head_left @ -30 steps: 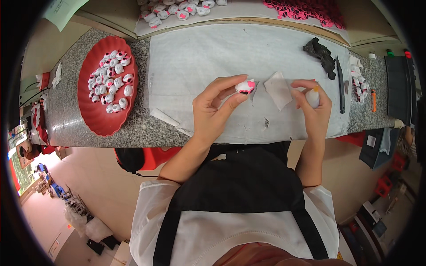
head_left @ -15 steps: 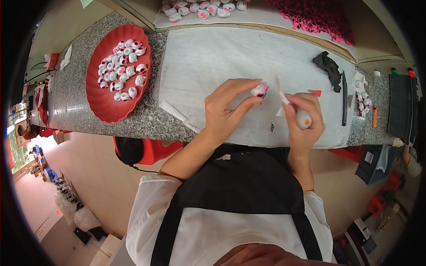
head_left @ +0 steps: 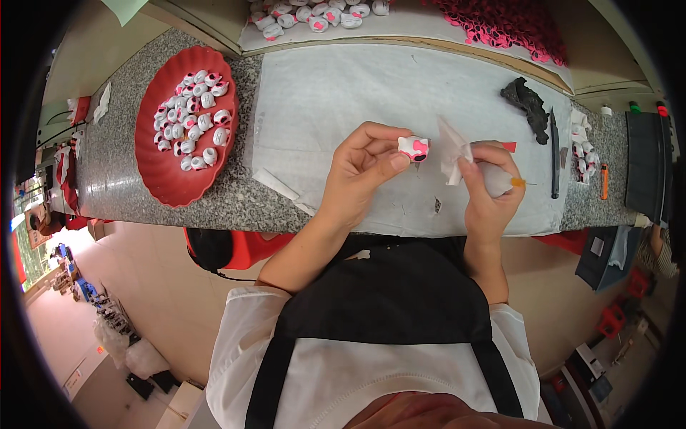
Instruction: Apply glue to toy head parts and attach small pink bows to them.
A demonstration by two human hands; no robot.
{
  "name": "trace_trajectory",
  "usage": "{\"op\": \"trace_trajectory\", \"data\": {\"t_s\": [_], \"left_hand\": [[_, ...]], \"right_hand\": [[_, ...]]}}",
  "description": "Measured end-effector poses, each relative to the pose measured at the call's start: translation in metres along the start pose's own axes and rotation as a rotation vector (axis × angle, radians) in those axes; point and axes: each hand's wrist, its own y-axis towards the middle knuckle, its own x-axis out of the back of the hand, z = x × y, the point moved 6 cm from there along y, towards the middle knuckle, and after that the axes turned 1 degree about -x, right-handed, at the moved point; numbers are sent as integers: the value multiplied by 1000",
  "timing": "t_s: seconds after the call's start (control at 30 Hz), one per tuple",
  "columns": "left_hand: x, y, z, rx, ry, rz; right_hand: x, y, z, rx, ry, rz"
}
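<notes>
Between the thumb and fingers of my left hand [head_left: 357, 163] is a small white figurine head [head_left: 413, 148] with pink and black details, held above the white sheet [head_left: 321, 86]. My right hand [head_left: 484, 204] is closed around a translucent squeeze bottle [head_left: 498, 180]. The bottle has an orange collar and a thin needle tip pointing right. A crumpled white tissue [head_left: 453, 159] is pinched by the same hand and sticks up toward the figurine head without touching it.
On the left, a red scalloped plate [head_left: 171, 187] holds several similar heads. More heads [head_left: 314, 18] and a pile of pink pieces [head_left: 500, 28] fill the shelf behind. Toward the right lie a crumpled black rag [head_left: 527, 104], a dark pen-like tool [head_left: 554, 154] and an orange stick [head_left: 604, 181].
The figurine head has turned in my left hand, and its pink detail shows more fully. My right hand has rotated the bottle so its orange tip points right; the tissue is more spread out.
</notes>
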Motion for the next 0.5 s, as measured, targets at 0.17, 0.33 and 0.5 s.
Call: {"op": "trace_trajectory", "data": {"t_s": [0.17,0.33,0.5], "left_hand": [[-2,-1,1,39,-72,20],[-3,-2,-1,-27,-165,-64],[2,-3,0,-65,-114,-86]], "right_hand": [[-24,-3,8,158,-106,73],[-34,-10,17,479,-330,27],[-30,-2,17,362,-234,71]]}}
